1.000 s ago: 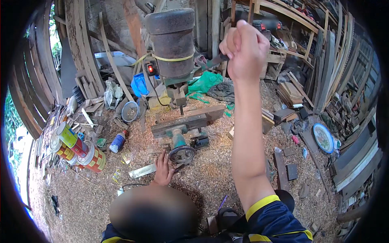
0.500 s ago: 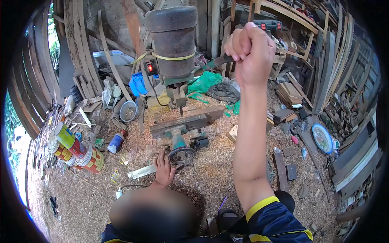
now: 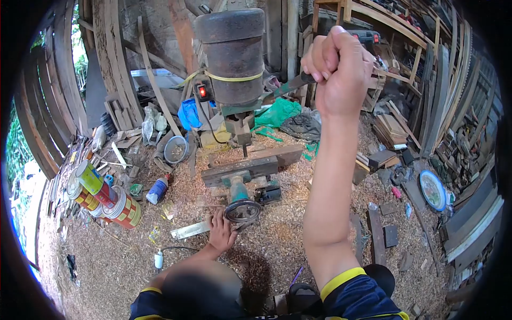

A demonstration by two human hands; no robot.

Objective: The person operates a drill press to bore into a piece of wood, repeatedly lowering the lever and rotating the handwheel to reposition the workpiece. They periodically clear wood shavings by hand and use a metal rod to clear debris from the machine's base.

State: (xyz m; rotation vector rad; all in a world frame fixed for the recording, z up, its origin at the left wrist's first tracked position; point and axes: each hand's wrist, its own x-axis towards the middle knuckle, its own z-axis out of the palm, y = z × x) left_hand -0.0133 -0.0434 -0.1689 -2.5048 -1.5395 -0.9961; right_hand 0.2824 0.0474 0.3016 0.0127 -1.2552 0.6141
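Shavings-strewn floor (image 3: 133,266); plank-lined walls (image 3: 50,101)

Cans (image 3: 108,196) stand left of a blue bottle (image 3: 158,189).

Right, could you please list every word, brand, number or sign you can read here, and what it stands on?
No text can be read for certain.
Stacked cans: printed labels, too small and blurred.
Blue bottle: any lettering too blurred.
Dark shirt: pale marks at the bottom edge, cut off.
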